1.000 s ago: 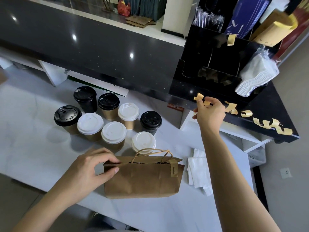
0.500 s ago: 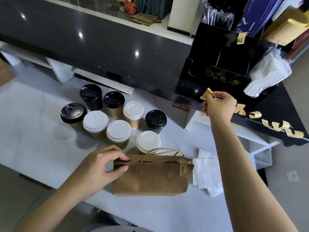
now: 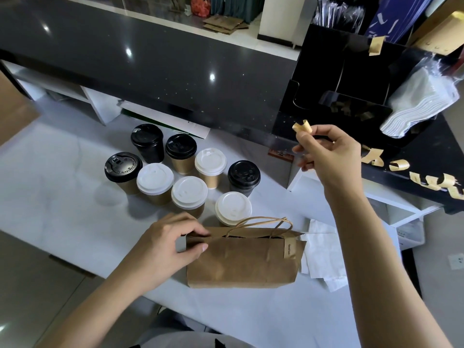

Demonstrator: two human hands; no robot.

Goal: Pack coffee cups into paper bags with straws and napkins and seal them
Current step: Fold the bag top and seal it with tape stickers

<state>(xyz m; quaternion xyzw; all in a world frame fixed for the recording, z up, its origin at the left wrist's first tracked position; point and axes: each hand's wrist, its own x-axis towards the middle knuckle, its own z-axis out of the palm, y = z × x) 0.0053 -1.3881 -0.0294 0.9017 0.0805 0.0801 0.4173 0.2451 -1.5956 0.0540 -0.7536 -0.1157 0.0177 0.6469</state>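
From the head camera, looking down at a white table [image 3: 62, 197], the brown paper bag [image 3: 241, 262] stands near the front edge, its top folded over and its twine handles [image 3: 263, 222] arching above the fold. The left hand [image 3: 165, 247] pinches the bag's top left corner, thumb in front, fingers curled over the folded rim. A sticker [image 3: 290, 248] already sits over the fold near the right corner. The right hand [image 3: 329, 154] is raised above the table, well apart from the bag, and it pinches a curled gold sticker strip [image 3: 302, 127] between thumb and forefinger, the other fingers loosely bent. Behind the bag stands a cluster of eight lidded coffee cups [image 3: 185, 172], four with black lids, four with white; the nearest white-lidded cup [image 3: 233, 208] is just behind the handles. White napkins [image 3: 324, 257] lie flat on the table just right of the bag. On the black counter [image 3: 150, 59] to the right, more gold strips [image 3: 426, 180] line the edge, beside a black organizer [image 3: 326, 79] holding a stack of napkins in clear wrap [image 3: 419, 101] and wrapped straws [image 3: 339, 11] up top.
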